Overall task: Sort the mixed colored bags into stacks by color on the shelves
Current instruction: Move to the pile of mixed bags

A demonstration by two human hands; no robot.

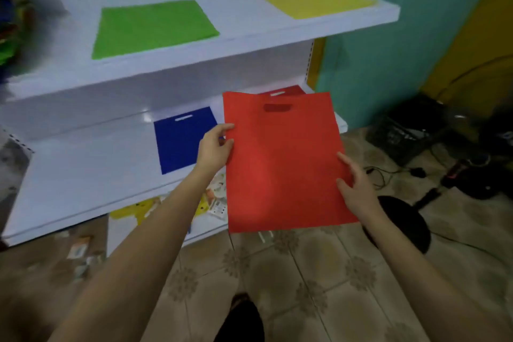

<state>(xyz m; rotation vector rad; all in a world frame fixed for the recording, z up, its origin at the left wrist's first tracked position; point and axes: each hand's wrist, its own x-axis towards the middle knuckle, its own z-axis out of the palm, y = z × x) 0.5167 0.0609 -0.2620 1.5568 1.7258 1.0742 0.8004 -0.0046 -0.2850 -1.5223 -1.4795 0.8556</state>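
Left hand (215, 147) pinching left edge of red bag (283, 164), right hand (355, 189) gripping right edge, bag held flat near lower shelf (83, 175). Red stack (288, 90) sits far right behind it. Floppy fabric, could land crooked or slide onto blue bag (183, 139) tbh.

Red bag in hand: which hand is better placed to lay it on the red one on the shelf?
Probably left. The left hand pinches the held bag near its top, close to the shelved red bag; the right hand grips lower, over the floor.
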